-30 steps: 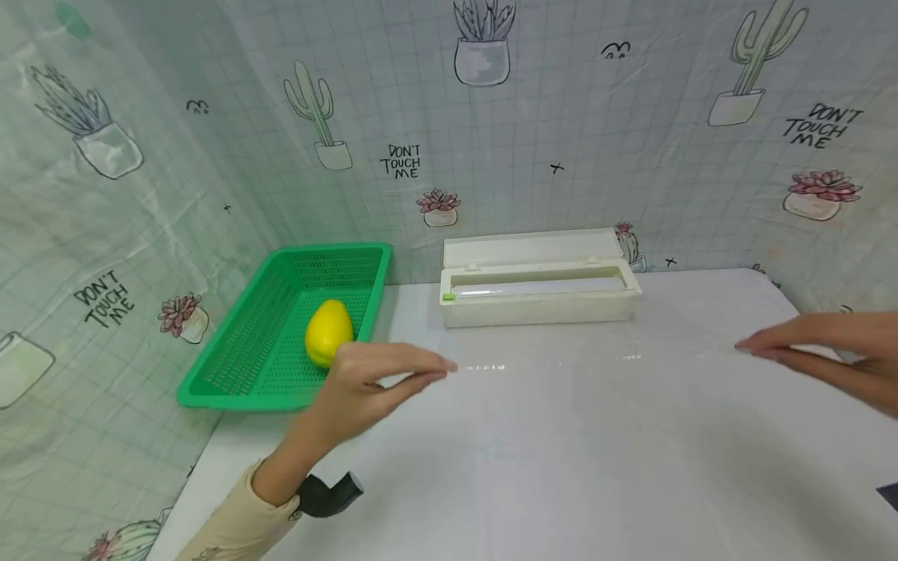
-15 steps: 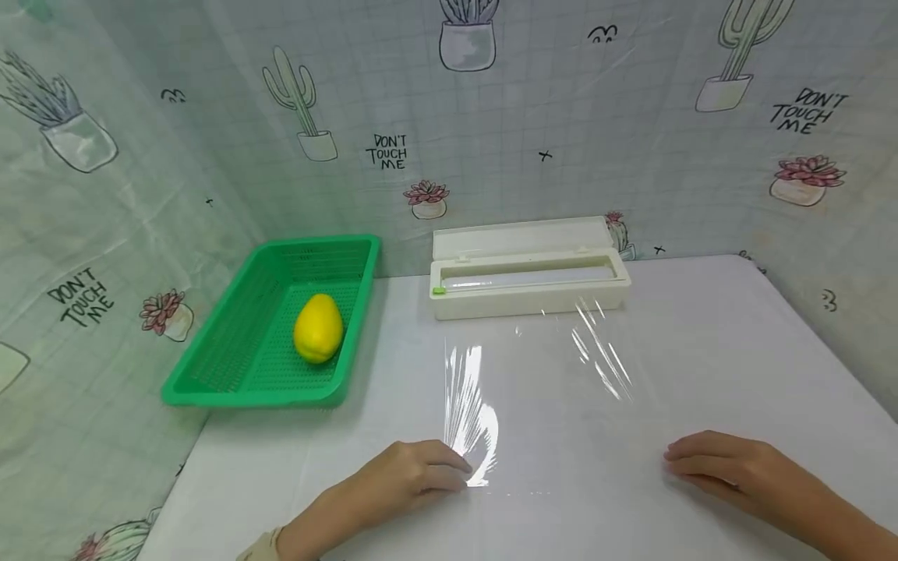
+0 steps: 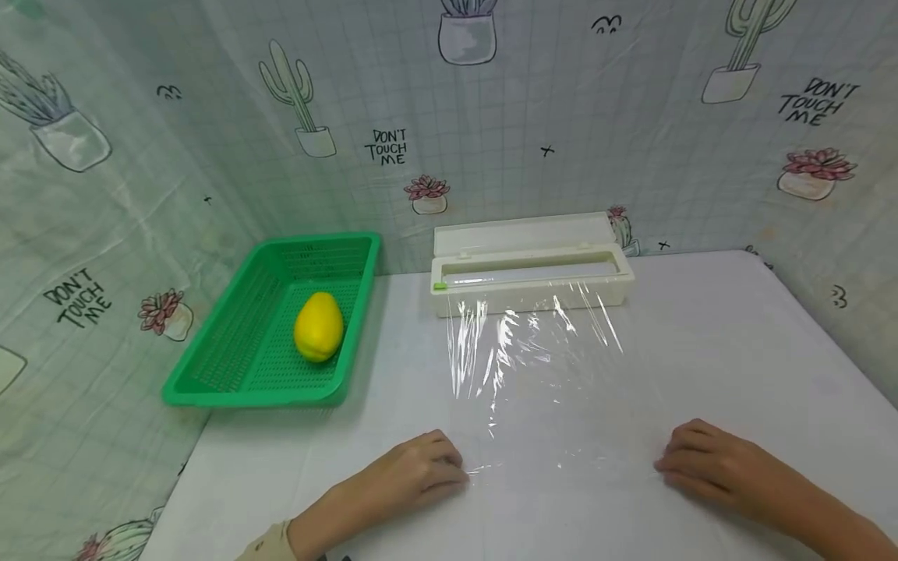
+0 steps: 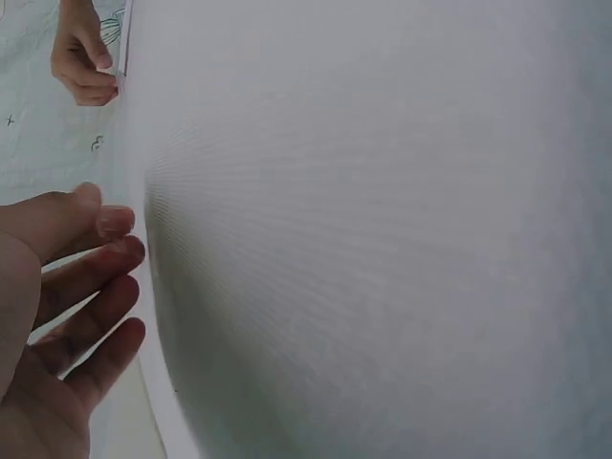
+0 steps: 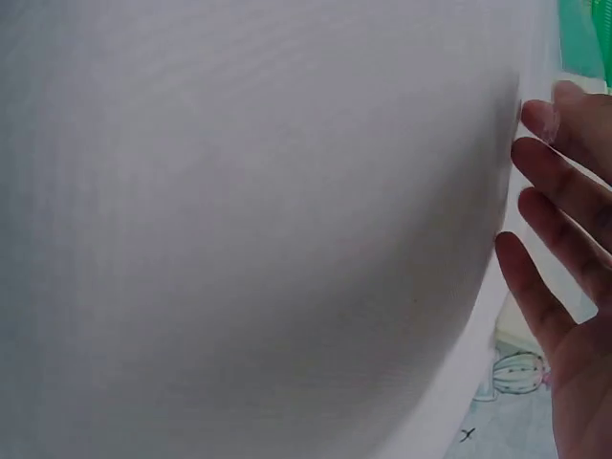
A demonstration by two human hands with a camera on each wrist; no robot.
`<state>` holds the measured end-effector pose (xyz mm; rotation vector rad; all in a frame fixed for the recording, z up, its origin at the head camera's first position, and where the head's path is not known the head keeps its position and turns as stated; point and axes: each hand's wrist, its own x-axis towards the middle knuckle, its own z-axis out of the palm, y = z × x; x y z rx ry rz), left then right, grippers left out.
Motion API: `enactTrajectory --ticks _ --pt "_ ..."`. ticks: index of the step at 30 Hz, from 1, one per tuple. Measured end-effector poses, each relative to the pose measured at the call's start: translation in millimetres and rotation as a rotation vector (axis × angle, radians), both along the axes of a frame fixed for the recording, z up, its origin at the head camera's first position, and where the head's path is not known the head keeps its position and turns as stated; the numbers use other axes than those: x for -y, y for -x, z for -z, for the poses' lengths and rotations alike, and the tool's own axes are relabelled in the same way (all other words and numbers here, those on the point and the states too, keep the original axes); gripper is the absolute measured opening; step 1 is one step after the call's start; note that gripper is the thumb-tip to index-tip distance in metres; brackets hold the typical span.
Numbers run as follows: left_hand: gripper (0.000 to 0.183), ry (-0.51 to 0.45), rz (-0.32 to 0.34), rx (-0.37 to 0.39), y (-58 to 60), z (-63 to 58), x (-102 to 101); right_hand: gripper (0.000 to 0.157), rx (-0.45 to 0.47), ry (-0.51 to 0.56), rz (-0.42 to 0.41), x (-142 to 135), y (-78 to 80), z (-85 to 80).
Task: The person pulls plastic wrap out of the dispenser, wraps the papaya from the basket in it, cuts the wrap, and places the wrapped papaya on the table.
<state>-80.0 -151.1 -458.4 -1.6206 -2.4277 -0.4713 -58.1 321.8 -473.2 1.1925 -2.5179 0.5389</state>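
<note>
A sheet of clear cling film stretches from a long white dispenser box toward me over the white table. My left hand pinches the film's near left corner between thumb and index finger; the other fingers are loosely bent in the left wrist view. At the near right corner my right hand pinches the film the same way, and a bit of it glints at the fingertips in the right wrist view. The box lid stands up at the back, and a white roll shows inside.
A green plastic basket sits at the table's left, holding a yellow, rounded fruit-like object. Behind the table hangs a cactus-print curtain, which also covers both sides.
Both hands have come toward me and lowered, drawing the film out from the box. Over the last half second they shifted only slightly, and the film's shiny creases changed.
</note>
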Motion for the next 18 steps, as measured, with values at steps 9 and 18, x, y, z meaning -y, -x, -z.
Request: enactTrajectory --ticks 9,18 --pt "0.013 0.005 -0.262 0.245 0.3 -0.5 -11.2 0.034 0.246 -0.019 0.337 5.6 -1.0 -3.6" --pt "0.023 0.073 -0.34 0.178 0.8 0.8 -14.8 0.043 0.036 -0.109 0.349 3.5 0.2 4.4"
